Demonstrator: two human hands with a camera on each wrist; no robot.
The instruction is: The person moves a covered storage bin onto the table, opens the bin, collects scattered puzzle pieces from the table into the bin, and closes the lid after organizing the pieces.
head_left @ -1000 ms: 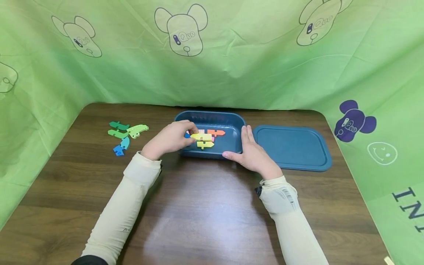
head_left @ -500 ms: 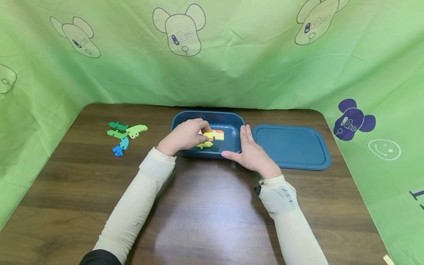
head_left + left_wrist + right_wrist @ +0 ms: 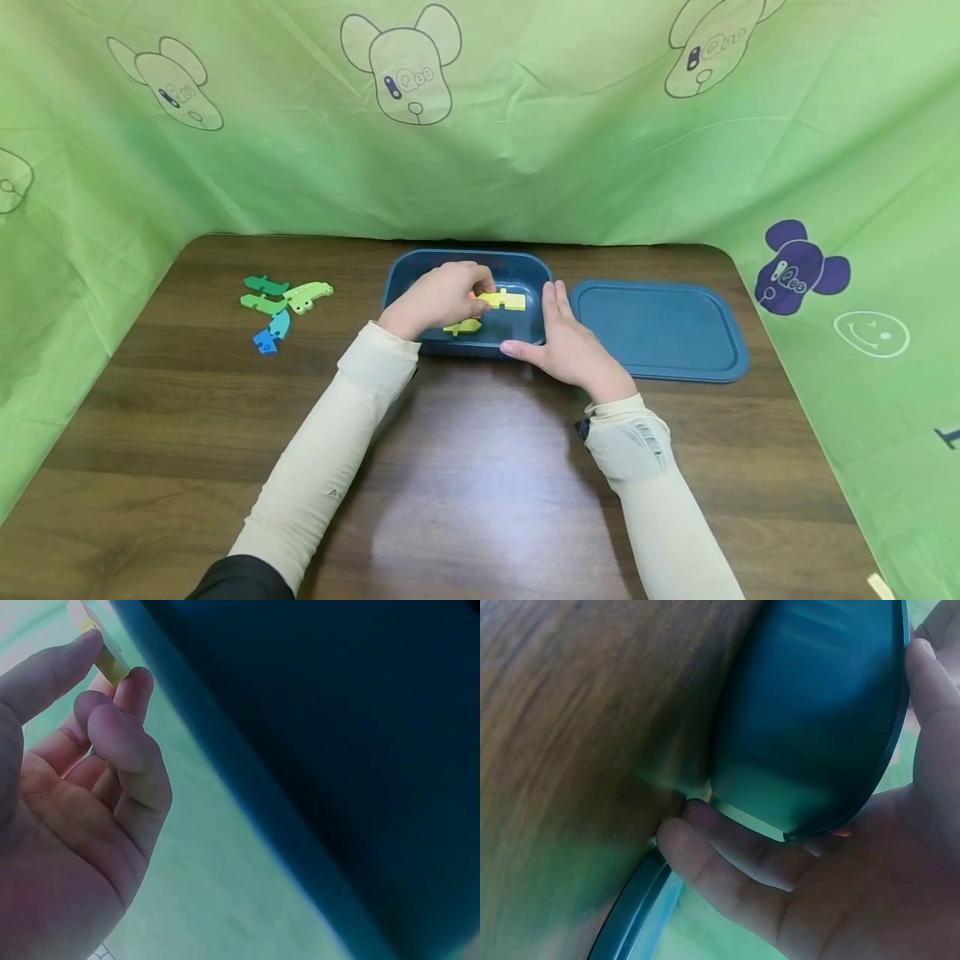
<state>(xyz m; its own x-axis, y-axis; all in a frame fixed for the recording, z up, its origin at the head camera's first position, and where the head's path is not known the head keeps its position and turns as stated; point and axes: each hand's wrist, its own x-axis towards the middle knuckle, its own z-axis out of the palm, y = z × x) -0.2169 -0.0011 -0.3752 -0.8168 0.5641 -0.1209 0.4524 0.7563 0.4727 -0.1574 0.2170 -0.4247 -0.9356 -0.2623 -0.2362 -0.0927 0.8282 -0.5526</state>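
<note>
My left hand [image 3: 442, 296] reaches over the dark blue box [image 3: 480, 351] and pinches a flat yellow puzzle piece [image 3: 510, 301] between thumb and fingertips. In the left wrist view, that yellow piece [image 3: 112, 666] shows edge-on at the fingertips. A yellow-green piece [image 3: 463, 327] lies inside the box below the hand. A bit of orange shows by the fingertips; my left hand hides other parts of the inside. My right hand [image 3: 567, 348] rests at the box's right end, fingers straight along the outer wall, thumb [image 3: 924, 679] at the front rim.
A flat blue lid [image 3: 660, 331] lies right of the box on the wooden table [image 3: 480, 483]. Left of the box is a group of pieces: dark green [image 3: 266, 285], green [image 3: 263, 304], lime [image 3: 308, 295], light blue [image 3: 280, 323] and blue [image 3: 265, 341]. Green cloth [image 3: 510, 167] hangs behind.
My left hand has moved right across the box with the yellow piece, now covering the pink and most of the orange pieces. The right hand keeps its place on the box.
</note>
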